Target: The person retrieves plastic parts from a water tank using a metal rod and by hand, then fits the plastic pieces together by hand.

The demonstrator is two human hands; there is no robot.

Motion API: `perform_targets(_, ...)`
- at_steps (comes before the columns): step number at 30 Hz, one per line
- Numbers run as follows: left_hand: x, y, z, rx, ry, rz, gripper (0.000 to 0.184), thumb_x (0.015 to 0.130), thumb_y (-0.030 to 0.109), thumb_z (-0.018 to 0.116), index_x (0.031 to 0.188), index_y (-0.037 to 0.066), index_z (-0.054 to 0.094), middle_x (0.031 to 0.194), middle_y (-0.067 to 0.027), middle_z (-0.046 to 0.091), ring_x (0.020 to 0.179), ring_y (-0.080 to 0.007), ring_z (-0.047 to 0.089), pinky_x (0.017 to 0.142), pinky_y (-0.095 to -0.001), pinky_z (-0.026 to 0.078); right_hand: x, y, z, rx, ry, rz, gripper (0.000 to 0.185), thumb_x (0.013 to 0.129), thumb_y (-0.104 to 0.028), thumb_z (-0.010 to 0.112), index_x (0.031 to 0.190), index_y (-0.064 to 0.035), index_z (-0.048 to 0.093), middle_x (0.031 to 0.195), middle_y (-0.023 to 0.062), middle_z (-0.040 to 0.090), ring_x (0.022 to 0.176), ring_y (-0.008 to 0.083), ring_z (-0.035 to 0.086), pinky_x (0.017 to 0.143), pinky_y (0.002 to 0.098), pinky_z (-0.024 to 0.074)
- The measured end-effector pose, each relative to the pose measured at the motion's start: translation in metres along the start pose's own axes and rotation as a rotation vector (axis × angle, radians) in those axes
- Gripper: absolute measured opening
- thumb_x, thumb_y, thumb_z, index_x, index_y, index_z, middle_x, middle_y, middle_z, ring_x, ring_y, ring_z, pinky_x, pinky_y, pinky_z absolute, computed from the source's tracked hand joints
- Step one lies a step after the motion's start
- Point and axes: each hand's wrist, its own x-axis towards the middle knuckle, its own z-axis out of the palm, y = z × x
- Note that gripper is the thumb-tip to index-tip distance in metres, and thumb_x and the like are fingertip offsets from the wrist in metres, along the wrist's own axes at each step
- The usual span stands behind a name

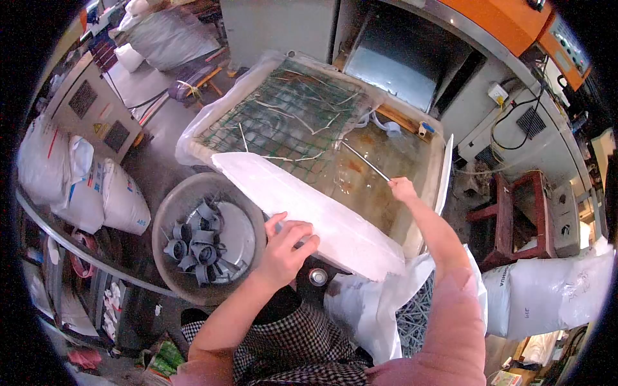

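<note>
My right hand (403,190) is closed around one end of a thin grey rod (364,160). The rod's far end reaches over murky water (380,174) in a large pale tub (191,138). My left hand (291,248) is at the near edge of a long white board (315,209) laid across the tub's front. Its fingers are bent and apart, with nothing visible in them. Green netting (290,106) with pale strips on it covers the tub's left part. A blue-handled valve (425,128) sits at the back right corner.
To the left, a round grey basin (168,276) contains several grey ring-shaped parts (201,244). An open white sack (367,315) of thin grey pieces (415,318) stands by my right arm. Full sacks (125,196) lie at left, others (547,296) at right, near a red frame (508,212).
</note>
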Motion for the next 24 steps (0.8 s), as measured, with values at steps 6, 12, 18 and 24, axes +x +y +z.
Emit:
perform_targets(6,0.009,0.001,0.0,-0.016,0.015,0.014,0.015,0.067,0.009,0.058,0.082,0.01,0.058,0.087,-0.0022,0.052,0.085,-0.0161,0.056,0.094,-0.0441,0.028,-0.006,0.009,-0.01,0.007,-0.004,0.032,0.028,0.084,-0.032,0.054,0.103,-0.015,0.064,0.098,0.0162,0.062,0.093,0.0333,0.059,0.083,0.0388,0.0466)
perform_targets(12,0.013,0.011,0.003,0.007,0.025,0.014,0.014,0.068,0.009,0.058,0.082,0.01,0.059,0.087,-0.0021,0.053,0.085,-0.0164,0.056,0.093,-0.0443,0.029,-0.104,0.088,-0.112,-0.062,0.041,0.026,0.028,0.082,-0.029,0.056,0.102,-0.0109,0.064,0.094,0.0191,0.062,0.091,0.0332,0.06,0.082,0.0377,0.047)
perform_targets(18,0.017,0.016,0.005,0.041,0.034,0.029,0.011,0.07,0.009,0.057,0.081,0.01,0.059,0.085,-0.0017,0.053,0.084,-0.0162,0.056,0.092,-0.044,0.03,-0.142,0.109,-0.137,-0.023,0.095,0.11,0.027,0.082,-0.028,0.057,0.096,-0.007,0.065,0.09,0.021,0.062,0.089,0.0355,0.06,0.08,0.0391,0.0473)
perform_targets(24,0.018,0.014,0.009,0.031,0.057,0.027,0.011,0.07,0.008,0.057,0.081,0.01,0.058,0.085,-0.0015,0.053,0.083,-0.0158,0.056,0.093,-0.0435,0.029,-0.087,0.097,-0.105,-0.163,0.104,0.119,0.029,0.083,-0.03,0.053,0.091,-0.0057,0.066,0.088,0.0208,0.062,0.089,0.0368,0.059,0.081,0.0412,0.0463)
